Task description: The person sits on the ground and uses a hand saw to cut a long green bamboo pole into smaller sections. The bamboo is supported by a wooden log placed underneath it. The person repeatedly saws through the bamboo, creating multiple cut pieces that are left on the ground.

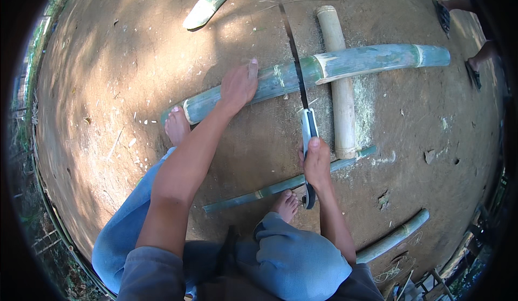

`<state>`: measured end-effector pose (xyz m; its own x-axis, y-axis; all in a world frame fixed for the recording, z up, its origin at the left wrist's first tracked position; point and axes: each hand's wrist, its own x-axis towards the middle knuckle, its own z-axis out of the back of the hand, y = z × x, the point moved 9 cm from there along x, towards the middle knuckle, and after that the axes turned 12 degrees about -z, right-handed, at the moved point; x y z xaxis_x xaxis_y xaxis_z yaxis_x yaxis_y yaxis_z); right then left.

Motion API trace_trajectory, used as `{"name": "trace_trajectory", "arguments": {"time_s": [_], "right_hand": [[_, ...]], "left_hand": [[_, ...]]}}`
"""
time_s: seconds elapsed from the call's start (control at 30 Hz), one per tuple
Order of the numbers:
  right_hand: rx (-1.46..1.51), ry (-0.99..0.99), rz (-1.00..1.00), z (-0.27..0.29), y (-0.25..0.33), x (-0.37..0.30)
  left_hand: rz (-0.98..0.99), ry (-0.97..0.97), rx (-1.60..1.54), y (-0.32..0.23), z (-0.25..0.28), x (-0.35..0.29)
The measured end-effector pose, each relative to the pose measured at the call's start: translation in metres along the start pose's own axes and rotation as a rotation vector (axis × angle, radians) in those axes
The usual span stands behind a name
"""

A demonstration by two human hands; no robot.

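A thick green bamboo pole lies across the ground in front of me, raised on a pale bamboo log set crosswise under it. My left hand grips the pole left of its middle, thumb on top; its other fingers are mostly hidden. Closed around the handle of a hand saw is my right hand. The long thin blade points away from me and crosses the pole just left of a node. A pale scraped mark shows on the pole between my left hand and the blade.
My left foot is at the pole's left end. A thin bamboo length lies near my right foot. Other cut pieces lie at the far side and lower right. Another person's sandalled feet stand at right.
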<state>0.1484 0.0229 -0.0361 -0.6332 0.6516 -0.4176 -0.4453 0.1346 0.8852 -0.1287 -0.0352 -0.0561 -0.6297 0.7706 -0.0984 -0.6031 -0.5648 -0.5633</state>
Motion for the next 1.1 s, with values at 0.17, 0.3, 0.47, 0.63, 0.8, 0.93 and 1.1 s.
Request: {"name": "trace_trajectory", "arguments": {"time_s": [0.17, 0.3, 0.47, 0.63, 0.8, 0.93, 1.1], "right_hand": [[0.132, -0.08, -0.164, 0.035, -0.042, -0.015], [0.148, -0.107, -0.2, 0.042, -0.043, -0.017], [0.18, -0.104, -0.206, 0.041, -0.046, -0.015], [0.181, -0.081, -0.19, 0.039, -0.043, -0.021], [0.138, -0.068, -0.215, 0.044, -0.049, -0.028], [0.165, -0.066, -0.233, 0.04, -0.05, -0.034], [0.07, 0.039, -0.24, 0.027, -0.031, -0.041]], "left_hand": [[-0.211, -0.252, -0.346, -0.036, 0.025, -0.021], [-0.308, -0.274, -0.428, -0.067, 0.043, -0.03], [-0.281, -0.391, -0.559, -0.077, 0.054, -0.032], [-0.227, -0.464, -0.492, -0.029, 0.05, -0.031], [-0.213, -0.532, -0.366, -0.022, 0.05, -0.034], [-0.2, -0.269, -0.318, -0.013, 0.023, -0.01], [-0.167, 0.46, 0.04, -0.011, -0.02, 0.006]]}}
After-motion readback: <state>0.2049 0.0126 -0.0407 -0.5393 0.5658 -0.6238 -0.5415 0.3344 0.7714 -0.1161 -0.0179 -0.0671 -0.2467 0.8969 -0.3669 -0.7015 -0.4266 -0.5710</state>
